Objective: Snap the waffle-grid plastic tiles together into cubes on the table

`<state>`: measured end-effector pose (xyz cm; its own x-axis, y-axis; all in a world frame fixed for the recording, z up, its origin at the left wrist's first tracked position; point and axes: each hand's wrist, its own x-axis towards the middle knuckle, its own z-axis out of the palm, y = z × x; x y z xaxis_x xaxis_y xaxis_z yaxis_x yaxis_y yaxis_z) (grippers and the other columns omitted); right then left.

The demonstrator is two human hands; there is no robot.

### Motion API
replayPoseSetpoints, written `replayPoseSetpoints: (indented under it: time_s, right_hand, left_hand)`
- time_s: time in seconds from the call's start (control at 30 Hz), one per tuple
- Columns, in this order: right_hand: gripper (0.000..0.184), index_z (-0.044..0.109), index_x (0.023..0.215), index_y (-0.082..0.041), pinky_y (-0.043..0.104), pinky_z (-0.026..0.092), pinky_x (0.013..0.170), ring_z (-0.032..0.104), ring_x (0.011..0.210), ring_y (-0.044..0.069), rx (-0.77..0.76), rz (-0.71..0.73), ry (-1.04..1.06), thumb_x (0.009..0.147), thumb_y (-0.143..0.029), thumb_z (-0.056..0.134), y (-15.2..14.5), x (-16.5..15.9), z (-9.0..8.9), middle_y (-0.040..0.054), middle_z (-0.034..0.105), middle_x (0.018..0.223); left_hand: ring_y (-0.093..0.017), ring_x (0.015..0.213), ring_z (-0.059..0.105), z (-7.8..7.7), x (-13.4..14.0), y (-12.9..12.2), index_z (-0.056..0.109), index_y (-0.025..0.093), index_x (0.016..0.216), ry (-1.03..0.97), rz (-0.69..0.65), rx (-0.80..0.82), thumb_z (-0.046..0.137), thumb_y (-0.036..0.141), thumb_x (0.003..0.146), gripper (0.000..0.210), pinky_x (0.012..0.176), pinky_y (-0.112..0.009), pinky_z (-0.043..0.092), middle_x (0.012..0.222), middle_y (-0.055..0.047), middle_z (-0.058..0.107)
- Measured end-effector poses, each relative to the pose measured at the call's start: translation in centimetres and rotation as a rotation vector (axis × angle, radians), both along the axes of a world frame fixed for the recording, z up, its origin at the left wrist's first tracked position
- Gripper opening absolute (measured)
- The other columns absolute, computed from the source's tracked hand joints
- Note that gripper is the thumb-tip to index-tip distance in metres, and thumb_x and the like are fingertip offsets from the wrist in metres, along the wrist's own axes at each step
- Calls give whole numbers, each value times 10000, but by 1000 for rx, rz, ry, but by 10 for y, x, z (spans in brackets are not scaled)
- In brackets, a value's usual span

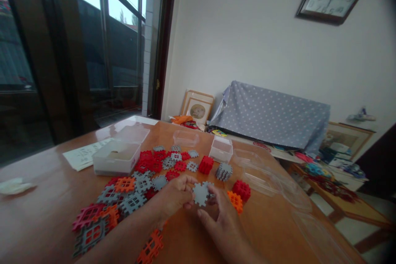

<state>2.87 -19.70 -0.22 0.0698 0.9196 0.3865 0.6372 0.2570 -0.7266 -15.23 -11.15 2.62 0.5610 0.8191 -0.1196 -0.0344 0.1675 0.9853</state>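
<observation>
My left hand [179,194] pinches the left edge of a grey interlocking toy tile [200,194] with notched edges. At its right side my right hand [223,220] has its fingers curled against grey tile pieces, with the thumb held lower and a little apart. Part of another grey tile shows just behind the first; how the two join is hidden. Beyond the hands stand a red stack of tiles [206,165] and a grey stack [224,171]. Right of my right hand are an orange stack [235,201] and another red stack [241,190].
Loose red, grey and orange tiles [133,202] spread across the left of the table [185,243]. An open clear box [116,159] stands on paper [80,156]. A small white box [221,149] and several clear plastic containers [261,179] line the far and right side.
</observation>
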Motion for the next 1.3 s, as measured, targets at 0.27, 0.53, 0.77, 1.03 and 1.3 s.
replayPoseSetpoints:
  time_s: [0.27,0.53,0.77,1.03,1.3]
  right_hand:
    - [547,527,1313,-301,449,525,941,607,1086,279,70,46,-154,799,-253,709,4,6,9,82,595,1245]
    - [571,507,1334,-285,442,529,929,613,1078,266,81,72,-201,798,-224,695,2,6,12,81,605,1234]
    - [598,482,1365,-247,418,520,952,607,1098,250,122,42,-219,795,-140,627,3,7,9,92,611,1243]
    - [541,528,1315,-244,402,526,944,624,1091,244,114,59,-234,799,-217,686,4,8,16,88,620,1222]
    - [464,595,1272,-231,427,493,980,622,1114,258,44,18,-319,818,-273,679,25,45,52,94,652,1224]
  left_hand:
    - [-118,675,597,5,1,-5,557,164,1132,-6,-42,-26,633,230,766,379,625,-247,435,792,12,634]
    - [-108,656,583,7,0,-4,597,164,1129,-17,-70,-50,624,242,764,374,601,-232,419,844,-7,678]
    - [-133,730,626,10,0,-6,590,159,1087,45,-71,-49,616,242,776,323,663,-251,453,864,-33,701]
    - [-127,675,616,6,2,-6,554,172,1035,-29,-87,-28,616,208,745,299,632,-249,440,778,5,663]
    - [-163,820,641,14,-3,-3,573,179,1113,81,2,2,641,338,799,358,736,-282,462,945,-53,712]
